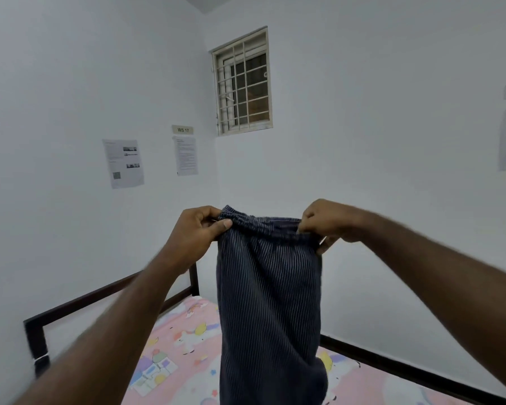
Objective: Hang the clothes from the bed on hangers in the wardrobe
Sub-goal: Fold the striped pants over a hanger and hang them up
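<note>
A dark-framed bed (35, 343) spans 7 to 5 o'clock, a pink cartoon-print sheet (187, 340) spread over it.

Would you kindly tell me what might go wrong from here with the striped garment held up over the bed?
1. The left hand and right hand pinch only the elastic waistband of the striped garment; a loosened pinch could drop it onto the bed.
2. Both hands are occupied and no hanger is in view, so fetching one means a one-handed hold, and the garment may bunch.
</note>
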`<control>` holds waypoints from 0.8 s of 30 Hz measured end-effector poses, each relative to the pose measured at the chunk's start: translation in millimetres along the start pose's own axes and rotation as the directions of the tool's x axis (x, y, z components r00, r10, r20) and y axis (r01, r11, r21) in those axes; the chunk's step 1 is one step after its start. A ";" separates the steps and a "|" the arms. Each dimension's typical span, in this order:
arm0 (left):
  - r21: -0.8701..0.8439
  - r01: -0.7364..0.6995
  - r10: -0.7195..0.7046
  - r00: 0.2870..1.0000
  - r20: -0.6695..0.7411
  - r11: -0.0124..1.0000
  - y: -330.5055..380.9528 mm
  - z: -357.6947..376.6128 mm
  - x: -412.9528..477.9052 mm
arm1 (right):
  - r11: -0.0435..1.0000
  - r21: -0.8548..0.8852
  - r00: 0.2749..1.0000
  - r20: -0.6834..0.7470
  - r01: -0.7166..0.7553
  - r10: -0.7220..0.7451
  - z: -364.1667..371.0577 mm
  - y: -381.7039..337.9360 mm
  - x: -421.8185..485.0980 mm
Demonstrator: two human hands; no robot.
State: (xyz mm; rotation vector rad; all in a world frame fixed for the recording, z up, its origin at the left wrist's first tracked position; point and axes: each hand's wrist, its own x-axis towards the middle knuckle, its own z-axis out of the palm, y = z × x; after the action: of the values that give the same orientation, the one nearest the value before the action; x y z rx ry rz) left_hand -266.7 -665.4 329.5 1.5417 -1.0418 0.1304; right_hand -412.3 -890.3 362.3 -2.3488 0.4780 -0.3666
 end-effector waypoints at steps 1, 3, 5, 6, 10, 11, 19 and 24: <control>-0.014 0.013 -0.013 1.000 -0.015 1.000 -4.1 -2.6 -2.7 | 1.000 0.005 1.000 0.001 0.006 -0.006 -2.3 2.2 0.2; -0.040 0.028 -0.029 0.999 -0.038 0.999 -9.2 -4.5 -4.8 | 0.998 -0.001 0.998 0.017 0.067 -0.066 -2.1 4.5 0.1; -0.060 0.033 -0.035 0.998 -0.043 0.998 -11.5 -5.1 -6.4 | 0.987 -0.011 0.987 0.010 0.161 -0.161 -0.9 5.0 -0.2; -0.070 0.035 -0.038 0.998 -0.043 0.997 -13.0 -5.9 -7.5 | 0.977 -0.028 0.977 0.000 0.213 -0.213 -0.6 4.9 -0.5; -0.114 0.026 -0.032 0.998 -0.054 0.993 -14.9 -7.9 -9.4 | 0.925 -0.062 0.927 0.025 0.375 -0.374 -3.6 3.8 -5.2; -0.126 0.020 -0.028 0.998 -0.061 0.992 -14.8 -7.0 -9.3 | 0.926 -0.060 0.928 0.040 0.373 -0.371 -4.7 3.6 -6.3; -0.126 0.166 -0.184 0.973 -0.143 0.978 -4.9 5.2 20.4 | 0.947 -0.223 0.972 0.055 0.233 -0.227 -30.5 -1.9 1.8; -0.162 0.180 -0.206 0.965 -0.164 0.970 39.9 -6.5 75.7 | 0.943 -0.132 0.944 -0.091 0.305 -0.318 -73.2 -51.1 9.4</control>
State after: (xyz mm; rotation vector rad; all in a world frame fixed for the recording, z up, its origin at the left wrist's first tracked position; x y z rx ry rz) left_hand -245.3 -695.5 407.0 1.4602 -0.7373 0.0548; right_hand -420.1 -902.0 450.9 -2.5317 0.1781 -0.6356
